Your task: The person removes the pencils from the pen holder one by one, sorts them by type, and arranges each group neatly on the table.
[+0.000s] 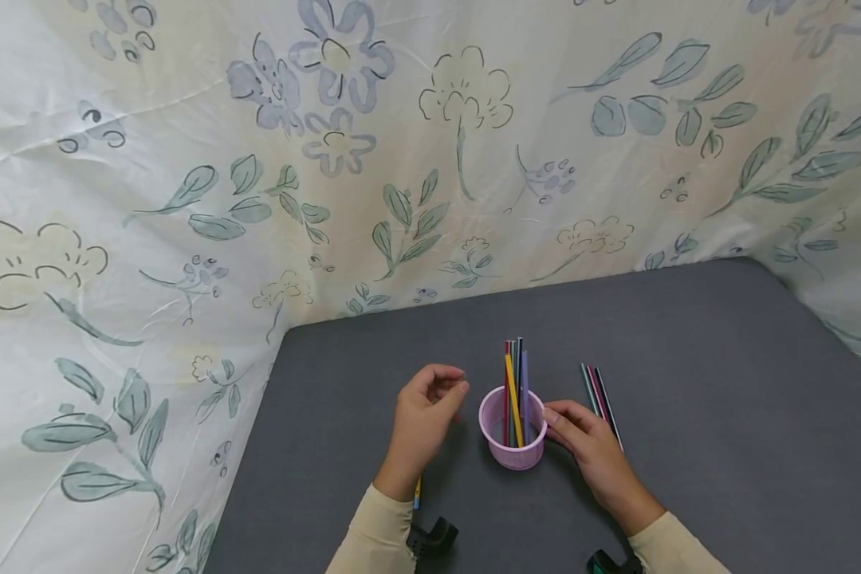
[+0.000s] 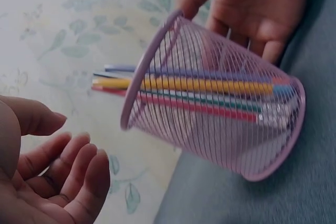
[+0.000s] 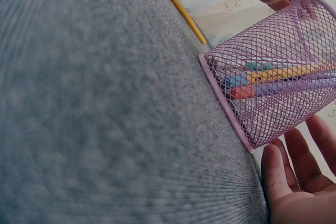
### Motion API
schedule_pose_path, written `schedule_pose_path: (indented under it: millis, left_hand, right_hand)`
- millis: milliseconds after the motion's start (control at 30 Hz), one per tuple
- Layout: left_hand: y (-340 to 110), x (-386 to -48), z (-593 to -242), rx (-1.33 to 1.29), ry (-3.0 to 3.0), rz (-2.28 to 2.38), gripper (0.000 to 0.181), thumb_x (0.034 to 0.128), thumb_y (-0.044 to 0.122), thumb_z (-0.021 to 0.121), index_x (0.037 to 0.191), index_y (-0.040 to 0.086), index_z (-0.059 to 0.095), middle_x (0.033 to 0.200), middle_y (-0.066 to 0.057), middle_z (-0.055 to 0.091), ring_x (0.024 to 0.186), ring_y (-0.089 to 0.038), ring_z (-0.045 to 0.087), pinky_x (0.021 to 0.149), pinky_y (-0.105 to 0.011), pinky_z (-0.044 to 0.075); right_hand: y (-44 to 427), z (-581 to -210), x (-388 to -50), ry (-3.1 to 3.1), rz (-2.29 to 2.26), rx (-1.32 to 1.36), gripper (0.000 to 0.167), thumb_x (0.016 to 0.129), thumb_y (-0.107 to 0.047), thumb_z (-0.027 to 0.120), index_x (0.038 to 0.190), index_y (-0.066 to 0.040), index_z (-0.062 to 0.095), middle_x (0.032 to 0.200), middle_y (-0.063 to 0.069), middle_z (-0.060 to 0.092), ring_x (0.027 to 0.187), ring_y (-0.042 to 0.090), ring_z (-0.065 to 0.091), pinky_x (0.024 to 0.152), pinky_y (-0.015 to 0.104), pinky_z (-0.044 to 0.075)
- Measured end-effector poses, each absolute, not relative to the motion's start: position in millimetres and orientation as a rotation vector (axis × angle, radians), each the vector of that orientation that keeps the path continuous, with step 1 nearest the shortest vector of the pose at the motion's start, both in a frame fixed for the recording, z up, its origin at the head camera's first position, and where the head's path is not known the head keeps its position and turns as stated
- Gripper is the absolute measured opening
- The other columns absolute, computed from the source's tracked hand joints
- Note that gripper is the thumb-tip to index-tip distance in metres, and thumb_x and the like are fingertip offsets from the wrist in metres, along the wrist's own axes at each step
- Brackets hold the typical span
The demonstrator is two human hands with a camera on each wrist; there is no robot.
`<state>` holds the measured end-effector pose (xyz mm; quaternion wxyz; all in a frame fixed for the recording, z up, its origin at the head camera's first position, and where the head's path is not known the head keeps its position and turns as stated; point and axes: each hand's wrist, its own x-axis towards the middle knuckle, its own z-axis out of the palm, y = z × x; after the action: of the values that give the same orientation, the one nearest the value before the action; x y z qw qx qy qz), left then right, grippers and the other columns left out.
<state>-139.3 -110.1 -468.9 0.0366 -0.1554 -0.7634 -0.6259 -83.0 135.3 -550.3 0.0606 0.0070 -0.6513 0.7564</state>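
Observation:
A pink mesh pencil cup [image 1: 518, 458] stands upright on the dark grey table. Several pencils lean inside it, among them a yellow pencil [image 2: 210, 85], a purple one [image 2: 173, 72] and a red one [image 2: 220, 111]. My right hand [image 1: 603, 458] is at the cup's right side, fingertips touching it near the rim; in the right wrist view its fingers [image 3: 299, 156] lie loosely bent beside the mesh. To the cup's left, apart from it, my left hand [image 1: 426, 414] hovers with loosely curled fingers [image 2: 79, 177] and holds nothing.
Several loose pencils [image 1: 594, 391] lie right of the cup, partly behind my right hand. Another yellow pencil [image 3: 181, 9] lies on the table [image 1: 725, 383] near my left wrist. Flower-printed cloth [image 1: 473, 223] hangs behind the table and at both sides.

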Motion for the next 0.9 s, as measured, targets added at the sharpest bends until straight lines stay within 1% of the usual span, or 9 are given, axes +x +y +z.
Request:
schedule_pose_path:
  millis: [133, 233, 267, 467, 567, 733, 900]
  left_hand:
    - [-101.5, -139.1, -466.2, -0.511, -2.329, -1.935, 0.020, 0.1031, 0.011, 0.076, 0.118, -0.002, 0.073, 0.106, -0.008, 0.071, 0.088, -0.024, 0.069, 0.070, -0.050, 0.063]
    - [-96.0, -138.5, -464.6, -0.517, -2.334, -1.933, 0.019, 0.1032, 0.009, 0.075, 0.119, -0.001, 0.073, 0.108, -0.008, 0.071, 0.090, -0.024, 0.068, 0.072, -0.055, 0.063]
    - [-94.4, -138.3, -464.1, -0.520, -2.337, -1.931, 0.018, 0.1032, 0.008, 0.074, 0.119, -0.001, 0.073, 0.108, -0.008, 0.072, 0.090, -0.025, 0.068, 0.072, -0.054, 0.063]
    - [-84.8, -138.0, -462.0, -0.556, -2.338, -1.932, 0.018, 0.1018, 0.006, 0.073, 0.119, 0.000, 0.073, 0.109, -0.006, 0.073, 0.090, -0.024, 0.070, 0.073, -0.037, 0.063]
    - [-79.7, -137.6, -461.8, -0.570, -2.350, -1.897, 0.021, 0.1011, 0.007, 0.075, 0.120, -0.001, 0.073, 0.110, -0.005, 0.073, 0.092, -0.022, 0.071, 0.074, -0.033, 0.063]
    - [-69.1, -137.4, -460.8, -0.561, -2.352, -1.854, 0.018, 0.0991, 0.008, 0.078, 0.116, 0.004, 0.075, 0.108, -0.003, 0.074, 0.092, -0.020, 0.071, 0.074, -0.030, 0.060]
    - [-58.6, -140.0, -460.6, -0.516, -2.367, -1.820, 0.018, 0.0971, 0.010, 0.082, 0.114, 0.007, 0.076, 0.104, 0.000, 0.075, 0.086, -0.018, 0.071, 0.068, -0.029, 0.059]
  right_hand:
    - [135.7, -550.4, -82.9, -1.964, 2.295, 0.030, 0.031, 0.113, -0.010, 0.060, 0.124, 0.019, 0.065, 0.124, 0.030, 0.067, 0.111, 0.019, 0.071, 0.092, 0.028, 0.058]
    - [136.1, -550.4, -82.7, -1.966, 2.294, 0.032, 0.032, 0.113, -0.011, 0.060, 0.124, 0.019, 0.065, 0.125, 0.031, 0.066, 0.111, 0.020, 0.071, 0.092, 0.028, 0.058]
    - [136.0, -550.3, -82.7, -1.967, 2.292, 0.032, 0.032, 0.113, -0.011, 0.060, 0.124, 0.018, 0.065, 0.124, 0.031, 0.066, 0.111, 0.020, 0.071, 0.092, 0.028, 0.058]
    - [136.1, -550.3, -82.9, -1.976, 2.279, 0.044, 0.032, 0.113, -0.011, 0.060, 0.123, 0.018, 0.066, 0.123, 0.029, 0.067, 0.110, 0.019, 0.071, 0.093, 0.028, 0.058]
    - [136.0, -551.1, -83.0, -1.975, 2.281, 0.043, 0.031, 0.113, -0.011, 0.060, 0.123, 0.018, 0.066, 0.122, 0.027, 0.068, 0.110, 0.018, 0.071, 0.093, 0.028, 0.058]
    - [135.4, -551.6, -83.6, -1.966, 2.289, 0.044, 0.031, 0.112, -0.010, 0.060, 0.123, 0.018, 0.065, 0.123, 0.028, 0.067, 0.111, 0.019, 0.071, 0.092, 0.029, 0.058]
    - [134.6, -550.9, -83.7, -1.956, 2.289, 0.047, 0.031, 0.112, -0.010, 0.060, 0.123, 0.018, 0.065, 0.122, 0.028, 0.067, 0.110, 0.020, 0.071, 0.092, 0.029, 0.058]
